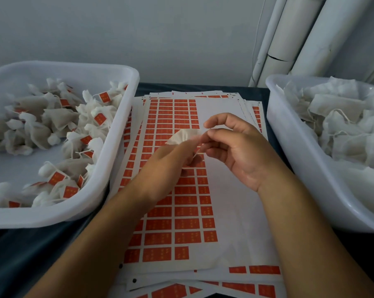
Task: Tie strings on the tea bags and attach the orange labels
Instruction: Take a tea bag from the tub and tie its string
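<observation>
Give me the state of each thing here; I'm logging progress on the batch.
left tray: holds tea bags with orange labels on.
right tray: holds tea bags, no labels showing.
label sheet: partly used, right columns bare.
tea bag: held up, no label on it.
left hand: grips the tea bag.
right hand: pinches its string.

Both forearms are bare from wrist to the frame's lower edge, with no sleeve showing. The left hand [169,158] and right hand [235,147] wear nothing; fingernails, where visible, look short and plain.
</observation>
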